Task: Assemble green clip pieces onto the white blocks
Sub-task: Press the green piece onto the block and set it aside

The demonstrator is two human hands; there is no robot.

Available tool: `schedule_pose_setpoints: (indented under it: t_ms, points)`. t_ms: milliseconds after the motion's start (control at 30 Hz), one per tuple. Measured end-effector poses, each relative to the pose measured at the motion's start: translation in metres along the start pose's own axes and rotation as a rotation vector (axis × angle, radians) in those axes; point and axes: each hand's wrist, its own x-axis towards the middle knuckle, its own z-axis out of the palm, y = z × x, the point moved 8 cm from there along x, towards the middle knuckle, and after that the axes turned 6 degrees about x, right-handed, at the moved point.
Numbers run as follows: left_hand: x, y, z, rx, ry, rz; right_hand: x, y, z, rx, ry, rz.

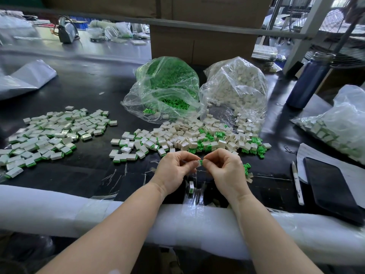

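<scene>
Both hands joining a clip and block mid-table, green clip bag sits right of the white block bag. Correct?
Not quite: the head view shows the green clip bag left of the white block bag. The left hand and right hand do hold a clip and block mid-table.

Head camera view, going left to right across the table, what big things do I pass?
Pile of finished blocks → bag of green clips → bag of white blocks → blue bottle → bag of finished pieces.
</scene>
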Motion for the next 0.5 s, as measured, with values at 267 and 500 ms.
schedule_pose_setpoints:
  t_ms: [267,500]
  points:
    - [0.001,-0.0016,-0.0025,-0.185,0.016,-0.007,0.0013,0.0018,0.0011,0.098,-0.019,0.053]
    - [0.0008,-0.0009,0.002,-0.112,-0.022,-0.001,0.001,0.0038,0.0027,0.111,-0.047,0.073]
